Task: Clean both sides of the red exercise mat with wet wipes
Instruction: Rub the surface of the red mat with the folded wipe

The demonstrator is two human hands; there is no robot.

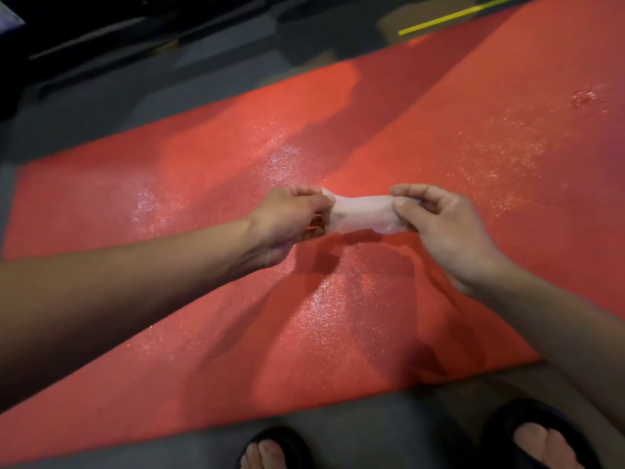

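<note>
Head view: both hands' fingers pinch a wet wipe [363, 214] over the glistening red mat [203, 184], sandalled feet [270, 450] below.

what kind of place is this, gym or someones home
Hard to be sure, but it looks more like a gym or workshop floor than a home: a red exercise mat lies on a dark grey floor marked with a yellow line.
</note>
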